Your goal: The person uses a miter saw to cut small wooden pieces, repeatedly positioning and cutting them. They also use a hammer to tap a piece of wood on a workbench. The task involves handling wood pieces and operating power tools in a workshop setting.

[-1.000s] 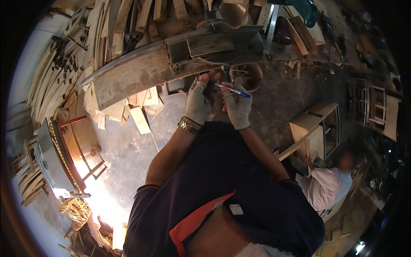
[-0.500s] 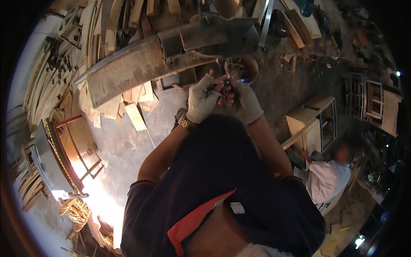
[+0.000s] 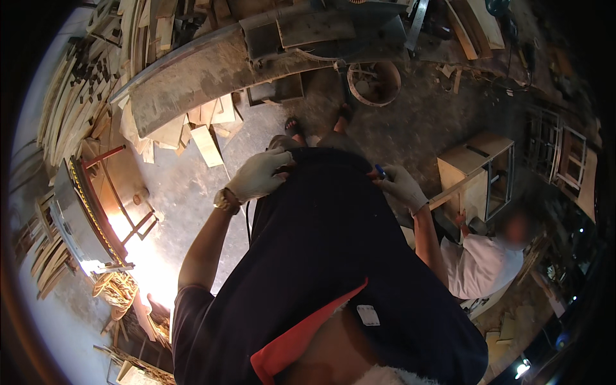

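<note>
Grey, scuffed workshop floor (image 3: 420,119) spreads around me, with one long, dust-coated workbench (image 3: 192,90) crossing the far side. Two hands are mine, each in a pale knitted fingerless glove. With my right hand (image 3: 401,185), on the right of my waist, I grip one slim blue pen (image 3: 380,171) between thumb and fingers; its blue end pokes up above them, and the rest of it is hidden. My left hand (image 3: 262,176), on the left, has its fingers bent against the edge of my dark navy shirt (image 3: 321,224); I cannot tell whether they pinch the cloth. One metal-banded wristwatch (image 3: 226,200) sits at that wrist. Two feet in dark sandals show beyond the hem.

Of containers, I count three. One round, pale-rimmed bucket (image 3: 396,90) stands far, right of centre, holding pale pieces I cannot make out. Just left of my feet, by the bench, lies one dark rectangular tray (image 3: 292,88), its inside too dim to read. Farther right stands one pale wooden cabinet (image 3: 463,162), with a single dark slot in its top; its contents are unclear. One other person (image 3: 484,266) in a light shirt is near it, one hand close to its side.
</note>
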`<action>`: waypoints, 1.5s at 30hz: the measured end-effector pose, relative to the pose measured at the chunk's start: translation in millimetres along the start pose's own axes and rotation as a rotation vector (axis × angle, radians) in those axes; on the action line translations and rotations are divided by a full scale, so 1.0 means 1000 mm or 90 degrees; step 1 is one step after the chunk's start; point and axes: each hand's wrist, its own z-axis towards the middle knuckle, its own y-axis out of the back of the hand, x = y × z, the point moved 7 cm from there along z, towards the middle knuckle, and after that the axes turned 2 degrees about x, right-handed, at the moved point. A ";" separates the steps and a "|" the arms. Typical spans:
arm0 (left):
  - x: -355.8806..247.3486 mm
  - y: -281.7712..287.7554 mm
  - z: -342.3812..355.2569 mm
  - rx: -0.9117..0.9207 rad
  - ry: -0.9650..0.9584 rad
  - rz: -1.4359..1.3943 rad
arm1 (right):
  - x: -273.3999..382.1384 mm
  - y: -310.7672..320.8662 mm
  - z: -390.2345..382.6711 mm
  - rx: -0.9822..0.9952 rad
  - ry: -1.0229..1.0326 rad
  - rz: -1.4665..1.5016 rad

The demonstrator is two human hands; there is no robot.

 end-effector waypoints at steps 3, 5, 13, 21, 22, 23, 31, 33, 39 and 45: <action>-0.006 -0.007 0.024 -0.022 -0.045 0.137 | 0.023 0.002 0.007 0.001 0.067 -0.075; -0.009 -0.014 0.042 -0.010 -0.086 0.235 | 0.038 -0.006 0.015 -0.001 0.102 -0.137; -0.034 -0.058 0.109 -0.004 -0.131 0.275 | 0.083 -0.036 0.058 0.011 0.187 -0.238; -0.025 -0.044 0.063 -0.100 -0.117 0.374 | 0.055 -0.033 0.033 -0.049 0.095 -0.413; -0.018 -0.038 0.051 -0.106 -0.083 0.371 | 0.048 -0.032 0.028 -0.046 0.077 -0.408; -0.012 -0.031 0.036 -0.111 -0.050 0.371 | 0.042 -0.033 0.024 -0.041 0.051 -0.409; -0.034 -0.020 -0.049 -0.043 0.012 0.389 | 0.060 -0.044 -0.028 -0.061 0.184 -0.470; -0.055 -0.022 -0.065 -0.081 -0.052 0.440 | 0.058 -0.043 -0.041 -0.072 0.174 -0.460; -0.036 -0.011 -0.068 -0.223 0.111 0.326 | 0.041 -0.025 -0.041 -0.178 0.144 -0.346; -0.023 -0.022 -0.075 -0.236 0.233 0.285 | 0.033 -0.018 -0.033 -0.147 0.133 -0.410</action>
